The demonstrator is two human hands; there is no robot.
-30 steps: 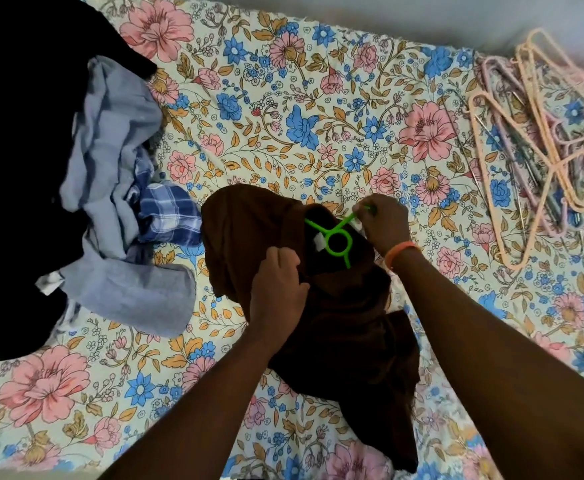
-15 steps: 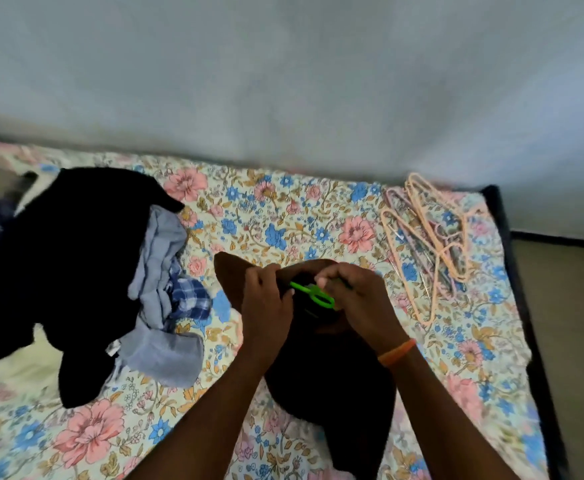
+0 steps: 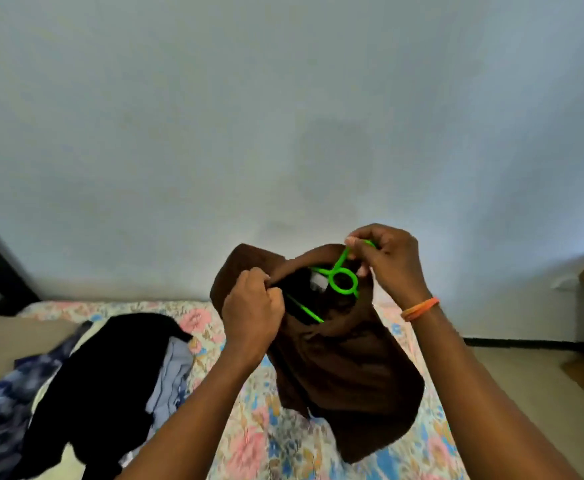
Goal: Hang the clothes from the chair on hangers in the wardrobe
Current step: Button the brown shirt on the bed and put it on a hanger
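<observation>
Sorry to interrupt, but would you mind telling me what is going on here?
A person is fitting a brown garment onto a green hanger, lifted above the floral bed. The right hand pinches the hanger's top; the left hand grips the collar. More clothes lie on the bed.

Brown garment point(image 3: 346, 368) on green hanger point(image 3: 343, 279)

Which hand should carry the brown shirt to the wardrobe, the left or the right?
Probably the right hand: it already pinches the top of the green hanger, so the brown shirt can dangle from it. The left hand only grips the collar cloth.
</observation>
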